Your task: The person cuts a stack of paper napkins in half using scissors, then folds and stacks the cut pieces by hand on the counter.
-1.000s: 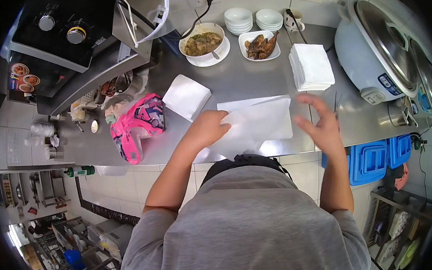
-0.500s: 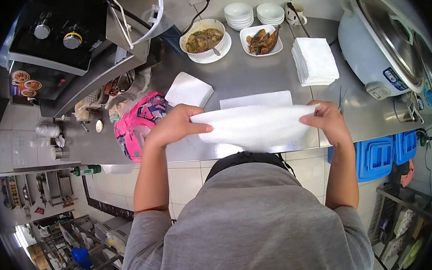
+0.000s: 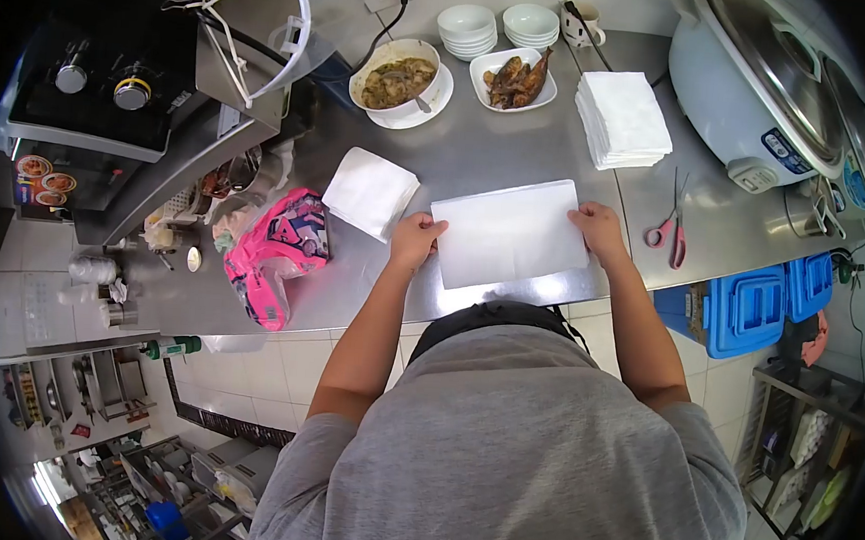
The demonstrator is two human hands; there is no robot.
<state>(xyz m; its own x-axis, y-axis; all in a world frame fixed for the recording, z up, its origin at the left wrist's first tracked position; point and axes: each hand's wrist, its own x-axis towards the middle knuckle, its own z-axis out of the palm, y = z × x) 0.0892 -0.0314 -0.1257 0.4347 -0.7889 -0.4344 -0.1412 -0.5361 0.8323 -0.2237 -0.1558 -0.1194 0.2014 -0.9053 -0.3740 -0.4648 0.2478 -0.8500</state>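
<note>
A white rectangular sheet [image 3: 508,237], paper or thin cloth, lies flat near the counter's front edge. My left hand [image 3: 417,240] pinches its left side between thumb and fingers. At the right side my right hand [image 3: 599,231] has thumb and fingers closed on the border. Whether another sheet lies underneath is hard to make out. Left of the sheet is a small pile of folded white pieces [image 3: 370,191]. A taller stack of white folded pieces [image 3: 623,121] stands at the back right. Scissors with pink handles [image 3: 670,236] rest right of my right hand.
Along the back are a bowl of food [image 3: 398,79], a dish of fried pieces [image 3: 513,81], stacked white bowls [image 3: 466,30] and a mug [image 3: 582,25]. A large cooker [image 3: 756,92] occupies the right. A pink bag [image 3: 278,251] lies left. Blue lidded bins [image 3: 745,314] stand below.
Both hands have come down and closer together, bringing the sheet from the air onto the counter, over the one lying there. The scissors, mostly hidden before, now show fully.
</note>
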